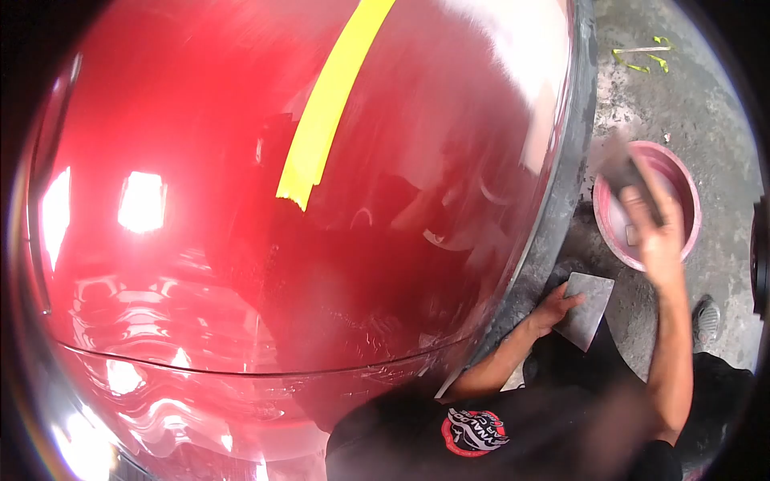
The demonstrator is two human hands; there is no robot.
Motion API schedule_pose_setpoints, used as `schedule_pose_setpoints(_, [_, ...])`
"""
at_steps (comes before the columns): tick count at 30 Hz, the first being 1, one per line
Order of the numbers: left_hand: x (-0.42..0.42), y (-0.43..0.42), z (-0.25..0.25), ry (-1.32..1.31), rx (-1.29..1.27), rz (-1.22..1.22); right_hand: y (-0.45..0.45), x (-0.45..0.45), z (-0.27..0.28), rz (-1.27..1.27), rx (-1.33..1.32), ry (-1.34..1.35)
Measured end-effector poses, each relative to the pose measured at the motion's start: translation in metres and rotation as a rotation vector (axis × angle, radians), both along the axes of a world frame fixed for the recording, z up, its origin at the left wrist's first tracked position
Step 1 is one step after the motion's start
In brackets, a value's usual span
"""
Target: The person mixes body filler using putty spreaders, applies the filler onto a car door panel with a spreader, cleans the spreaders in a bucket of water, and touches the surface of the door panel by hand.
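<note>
- Two hands, both occupied.
- Right hand (659, 242): closed round block (635, 175), blurred, over tub (696, 200), right of frame; best held clear of rim.
- Left hand (552, 311): pinching grey sheet (590, 309), lower right; best held flat.

Yellow-green scraps (660, 62) on grey floor (722, 248)
</note>
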State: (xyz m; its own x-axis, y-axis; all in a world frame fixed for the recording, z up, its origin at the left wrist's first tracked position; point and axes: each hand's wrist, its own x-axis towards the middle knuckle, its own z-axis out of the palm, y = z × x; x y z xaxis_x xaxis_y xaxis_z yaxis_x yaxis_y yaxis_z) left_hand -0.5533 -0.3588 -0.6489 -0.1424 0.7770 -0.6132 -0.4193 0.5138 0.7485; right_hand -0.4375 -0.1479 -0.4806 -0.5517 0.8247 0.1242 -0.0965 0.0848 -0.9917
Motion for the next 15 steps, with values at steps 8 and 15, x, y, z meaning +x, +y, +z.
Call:
schedule_pose_setpoints(8, [0.003, 0.002, 0.039, -0.301, -0.070, 0.168, 0.006, 0.162, -0.018, -0.403, 0.047, -0.232])
schedule_pose_setpoints(15, [0.027, 0.040, 0.074, -0.291, 0.136, 0.303, 0.032, 0.164, 0.040, -0.072, 0.196, -0.321])
